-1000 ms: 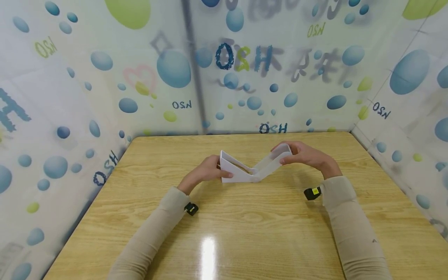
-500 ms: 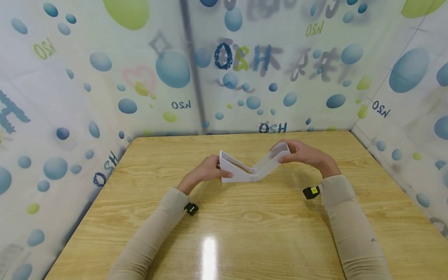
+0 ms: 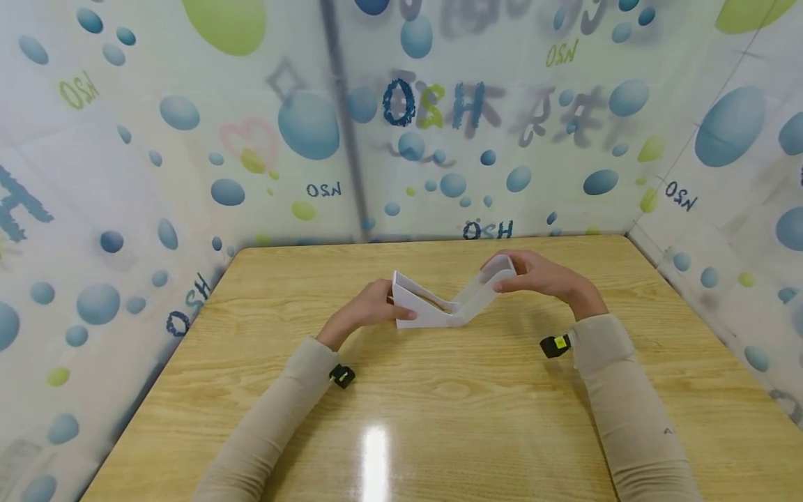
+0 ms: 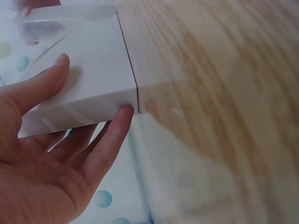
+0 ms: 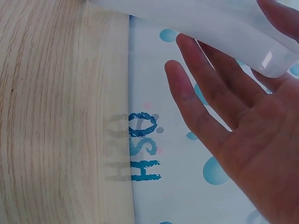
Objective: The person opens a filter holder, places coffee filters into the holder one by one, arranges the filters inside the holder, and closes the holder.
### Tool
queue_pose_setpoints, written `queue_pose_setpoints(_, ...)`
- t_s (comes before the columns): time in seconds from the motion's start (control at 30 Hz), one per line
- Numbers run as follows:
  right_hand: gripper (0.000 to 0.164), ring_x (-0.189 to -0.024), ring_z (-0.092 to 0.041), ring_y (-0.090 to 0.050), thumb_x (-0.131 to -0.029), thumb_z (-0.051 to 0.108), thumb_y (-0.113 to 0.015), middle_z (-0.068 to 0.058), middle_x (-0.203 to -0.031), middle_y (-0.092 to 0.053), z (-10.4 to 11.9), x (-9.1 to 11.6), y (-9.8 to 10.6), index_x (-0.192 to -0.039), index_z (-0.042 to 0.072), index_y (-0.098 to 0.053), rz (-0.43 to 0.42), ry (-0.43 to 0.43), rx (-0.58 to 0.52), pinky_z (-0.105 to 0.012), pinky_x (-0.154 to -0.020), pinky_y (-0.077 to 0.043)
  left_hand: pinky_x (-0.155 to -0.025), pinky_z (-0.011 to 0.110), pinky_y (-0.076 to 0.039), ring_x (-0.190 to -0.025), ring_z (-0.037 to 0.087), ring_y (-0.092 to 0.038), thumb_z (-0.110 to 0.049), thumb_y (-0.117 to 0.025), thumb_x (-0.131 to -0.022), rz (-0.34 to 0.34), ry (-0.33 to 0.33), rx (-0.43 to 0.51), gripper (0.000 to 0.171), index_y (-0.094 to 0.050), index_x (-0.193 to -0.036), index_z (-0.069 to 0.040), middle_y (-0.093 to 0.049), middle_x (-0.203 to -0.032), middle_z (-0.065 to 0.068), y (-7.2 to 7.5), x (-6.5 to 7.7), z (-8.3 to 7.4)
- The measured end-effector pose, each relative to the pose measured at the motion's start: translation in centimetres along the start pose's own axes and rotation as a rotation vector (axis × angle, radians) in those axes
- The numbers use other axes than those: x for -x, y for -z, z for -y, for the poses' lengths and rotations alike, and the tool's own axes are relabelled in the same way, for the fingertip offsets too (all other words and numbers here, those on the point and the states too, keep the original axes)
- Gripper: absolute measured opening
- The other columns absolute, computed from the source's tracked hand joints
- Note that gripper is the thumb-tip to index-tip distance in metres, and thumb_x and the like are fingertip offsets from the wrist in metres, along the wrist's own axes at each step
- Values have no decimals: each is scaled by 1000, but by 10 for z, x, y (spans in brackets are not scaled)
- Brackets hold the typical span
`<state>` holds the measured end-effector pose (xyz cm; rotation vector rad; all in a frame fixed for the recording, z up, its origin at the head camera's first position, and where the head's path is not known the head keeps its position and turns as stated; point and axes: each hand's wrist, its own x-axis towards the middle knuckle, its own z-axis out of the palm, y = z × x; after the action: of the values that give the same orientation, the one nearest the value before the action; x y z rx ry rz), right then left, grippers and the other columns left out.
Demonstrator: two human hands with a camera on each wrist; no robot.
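Note:
A white wedge-sided case [image 3: 423, 318] stands on the table in the head view, its translucent lid [image 3: 478, 298] swung up to the right on a low hinge. A thin brown edge shows inside the slot of the base. My left hand [image 3: 372, 304] grips the base's left end, thumb on the near side; the left wrist view has the white case [image 4: 100, 60] with the thumb on its face and fingertips at its end. My right hand [image 3: 544, 276] holds the lid's raised end. In the right wrist view the lid [image 5: 219, 30] lies between thumb and fingers.
The wood-grain table [image 3: 439, 418] reaches a back wall sheet [image 3: 389, 167] printed with blue and green bubbles. Similar sheets close off the left and right sides. A small black device [image 3: 342, 376] sits at the left cuff, another black device [image 3: 555, 346] at the right.
My right hand and the lid have shifted very slightly left, the lid tilting a touch toward the base. My left hand and the base stay almost still; the view drifts a little.

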<state>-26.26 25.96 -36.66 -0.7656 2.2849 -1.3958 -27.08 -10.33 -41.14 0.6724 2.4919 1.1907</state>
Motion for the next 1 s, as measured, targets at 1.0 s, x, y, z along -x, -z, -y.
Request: queue_pose_setpoints(1.0,40,-103,-26,-65,-100,20,-68,-12,-120,-65,6,-5,-5,-137,9,-56,-23,-28,46,-36,-92,-55,-68,31,-57,-89,18,-69,-18,-80,-90,-1,1,-6,37,-67,-122,-3,-75,-113,15,0,2,-3)
